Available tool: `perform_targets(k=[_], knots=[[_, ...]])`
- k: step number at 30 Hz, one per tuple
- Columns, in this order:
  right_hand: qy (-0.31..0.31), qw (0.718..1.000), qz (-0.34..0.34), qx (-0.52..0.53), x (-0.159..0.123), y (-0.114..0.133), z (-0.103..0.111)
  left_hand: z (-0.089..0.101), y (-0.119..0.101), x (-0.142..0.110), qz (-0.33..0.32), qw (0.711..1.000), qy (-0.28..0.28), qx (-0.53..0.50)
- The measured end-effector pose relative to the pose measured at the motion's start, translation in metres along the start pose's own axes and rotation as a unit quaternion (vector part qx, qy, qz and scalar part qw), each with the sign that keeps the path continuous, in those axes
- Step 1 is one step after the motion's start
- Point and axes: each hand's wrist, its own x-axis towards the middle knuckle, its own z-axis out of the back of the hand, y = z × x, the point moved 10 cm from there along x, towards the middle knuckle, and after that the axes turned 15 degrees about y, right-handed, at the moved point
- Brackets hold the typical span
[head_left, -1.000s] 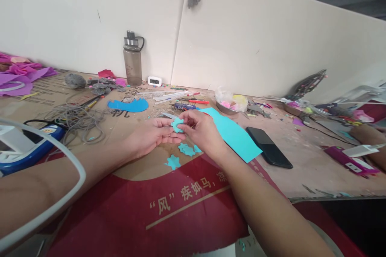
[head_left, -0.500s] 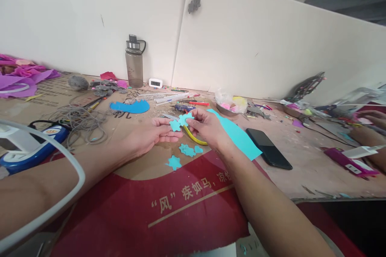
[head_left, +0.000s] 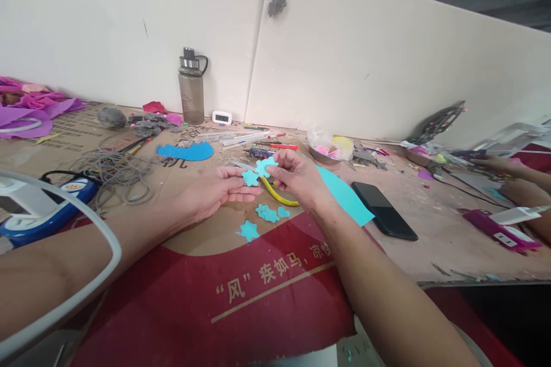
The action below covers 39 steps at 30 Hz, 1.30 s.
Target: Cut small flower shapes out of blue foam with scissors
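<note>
My left hand [head_left: 219, 188] grips a turquoise star-shaped cutout [head_left: 250, 178] at its fingertips. Pinched between thumb and fingers of my right hand [head_left: 297, 175] is a second turquoise cutout [head_left: 267, 167] with a wavy edge, close beside the first. Beneath the hands, a curved yellow handle [head_left: 279, 196] rests on the cardboard, partly hidden by my right hand. Nearer to me lie more turquoise cutouts: a wavy one [head_left: 267, 213], a small one [head_left: 283, 212] and a star-shaped one [head_left: 248, 231]. A turquoise sheet [head_left: 344, 198] lies partly behind my right forearm.
A black phone [head_left: 383, 211] lies to the right, near a purple power strip [head_left: 499, 230]. A bottle [head_left: 191, 92], a small white clock [head_left: 222, 118] and a blue scalloped piece [head_left: 185, 151] are farther back. Tangled cord [head_left: 120, 175] sits left. Another person's hands [head_left: 520, 189] are at far right.
My right hand has drawn slightly up and right, separating its cutout a little from the star in my left hand. The other person's hands at far right have shifted.
</note>
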Motion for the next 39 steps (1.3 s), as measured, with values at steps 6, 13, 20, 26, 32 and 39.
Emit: perform_targets(k=[6,13,20,26,32,39], knots=[[0.006,0.998,-0.016,-0.059,0.004,-0.006,-0.02,-0.011,-0.002,0.003,-0.015,0.998,0.055,0.005],[0.067,0.992,0.013,-0.109,-0.003,0.012,-0.028,-0.001,0.001,0.008,-0.007,0.999,0.039,0.036],[0.26,0.926,-0.049,-0.27,-0.022,0.007,-0.024,0.01,-0.009,0.002,-0.014,1.0,-0.01,0.017],[0.281,0.894,-0.047,-0.345,-0.023,-0.004,-0.033,0.007,-0.01,0.0,-0.019,1.0,0.003,0.011],[0.26,0.9,-0.042,-0.346,-0.025,-0.004,-0.025,0.003,-0.008,0.001,-0.006,0.999,0.018,0.043],[0.247,0.902,-0.039,-0.352,-0.022,0.006,-0.032,0.0,-0.009,-0.001,-0.002,0.998,0.015,0.054]])
